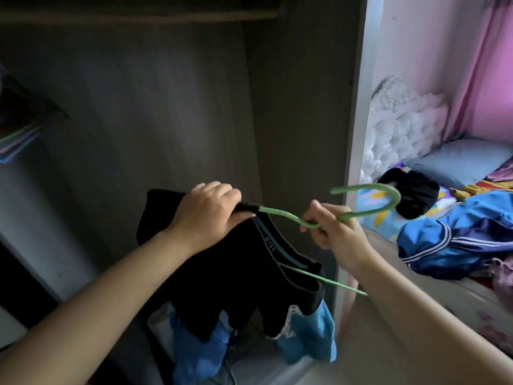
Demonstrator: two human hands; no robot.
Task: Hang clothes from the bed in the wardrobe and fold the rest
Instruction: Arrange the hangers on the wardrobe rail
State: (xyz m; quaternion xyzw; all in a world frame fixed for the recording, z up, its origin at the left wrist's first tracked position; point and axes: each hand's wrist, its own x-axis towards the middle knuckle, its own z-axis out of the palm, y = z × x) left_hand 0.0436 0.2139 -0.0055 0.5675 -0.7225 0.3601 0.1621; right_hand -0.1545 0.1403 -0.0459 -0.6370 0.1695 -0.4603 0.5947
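A black top [238, 262] is being fitted onto a green hanger [280, 213]: shoulder pinched by the left grip [206, 212], neck by the right [331, 226]. Next, hooking onto the rail [138, 16] at twelve o'clock is called for.

green hanger [301, 221] – thin, lying near-horizontal, hook end just right of right hand [331, 228] gripping its neck | black garment [236, 270] – teal-trimmed collar, draped over hanger, shoulder bunched under left hand [206, 215], body hanging below both grips | wardrobe [166, 107] – open, dark, behind the grips
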